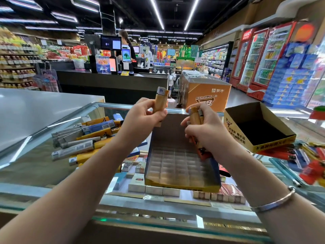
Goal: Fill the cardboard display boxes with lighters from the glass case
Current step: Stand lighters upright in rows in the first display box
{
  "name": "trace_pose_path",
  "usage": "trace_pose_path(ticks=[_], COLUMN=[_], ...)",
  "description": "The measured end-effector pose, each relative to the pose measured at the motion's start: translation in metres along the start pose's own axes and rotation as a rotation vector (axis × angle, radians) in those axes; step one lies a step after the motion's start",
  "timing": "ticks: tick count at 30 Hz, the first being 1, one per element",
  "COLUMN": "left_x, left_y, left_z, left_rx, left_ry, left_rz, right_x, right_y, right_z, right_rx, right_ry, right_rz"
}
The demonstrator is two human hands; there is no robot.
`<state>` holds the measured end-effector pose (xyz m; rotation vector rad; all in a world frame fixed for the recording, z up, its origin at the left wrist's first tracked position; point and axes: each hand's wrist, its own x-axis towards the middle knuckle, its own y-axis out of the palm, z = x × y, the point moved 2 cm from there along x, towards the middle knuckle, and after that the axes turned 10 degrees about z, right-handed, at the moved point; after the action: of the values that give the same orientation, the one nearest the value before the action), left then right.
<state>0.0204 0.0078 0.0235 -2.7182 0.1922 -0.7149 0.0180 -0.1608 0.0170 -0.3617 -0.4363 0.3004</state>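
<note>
Head view. My left hand [146, 113] grips one tan lighter [160, 101] upright, its metal cap above my fingers. My right hand [202, 127] holds a bundle of lighters [197, 118], several tan and orange bodies clasped together and pointing down toward the box below. Both hands hover above the glass surface [35, 161] and touch nothing else.

Progress: filling is at its start. The gridded display box [175, 166] sits directly beneath and between my hands, tilted back on the surface. Its clear plastic grid of cells shows no lighter seated in any cell I can see; the cells under my right hand are hidden. I judge that nearly the whole box remains to be filled.

Containers:
- Gridded display box: empty cells in rows, tall cardboard back panel just behind my hands.
- Second display box [258, 127]: to the right of my right hand, on the surface, dark inside, no lighters visible in it. It appears not yet started.

Supply: a loose pile of lighters [84, 140], tan, grey and blue, lies on the surface to the left of my left hand. More red and blue lighters [302, 155] lie to the right, beyond the second box; they are blurred. Under the glass, below my hands, sit packs of cigarettes [151, 187].
</note>
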Motion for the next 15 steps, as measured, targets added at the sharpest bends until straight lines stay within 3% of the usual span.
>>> trace_pose_path(ticks=[5, 8, 15], left_x=[0.000, 0.001, -0.003], left_y=[-0.003, -0.004, -0.006], left_z=[0.000, 0.004, 0.007], left_rx=[0.005, 0.071, 0.531], left_ry=[0.097, 0.095, 0.211], left_rz=[0.027, 0.035, 0.011], right_x=[-0.003, -0.003, -0.003], right_y=[0.016, 0.016, 0.017], right_z=[-0.004, -0.005, -0.003], right_rx=[-0.348, -0.371, -0.341], right_ry=[0.066, 0.114, 0.136], right_rz=[0.224, 0.240, 0.242])
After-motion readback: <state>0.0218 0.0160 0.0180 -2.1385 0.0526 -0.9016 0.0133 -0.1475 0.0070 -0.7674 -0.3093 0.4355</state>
